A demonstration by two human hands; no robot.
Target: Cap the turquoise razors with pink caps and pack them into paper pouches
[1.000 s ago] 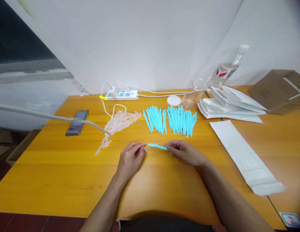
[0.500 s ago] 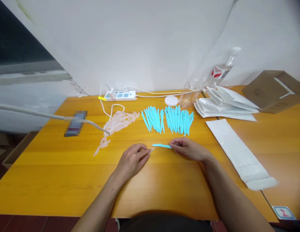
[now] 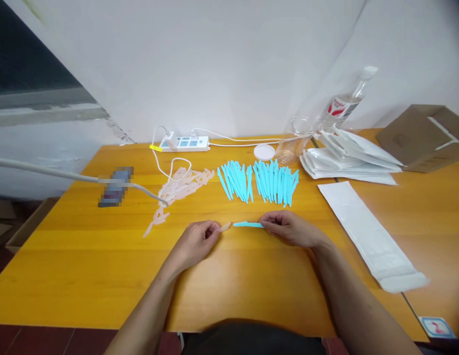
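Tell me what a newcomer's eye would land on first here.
Two fans of bright blue plastic sticks in the middle of the orange table stand out most. Just in front, the right hand pinches one blue stick while the left hand holds a pale pink piece. A heap of pale pink pieces lies left of the blue ones.

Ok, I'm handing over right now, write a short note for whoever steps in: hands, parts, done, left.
Left hand: pinching a pale clear cap.
Right hand: pinching a blue stick by its end, tip toward the cap; the two are not joined.
Supply: pile of clear caps and two rows of blue sticks behind the hands; white pouch lies to the right.
Done: no capped stick visible.
Left: the bare blue sticks.
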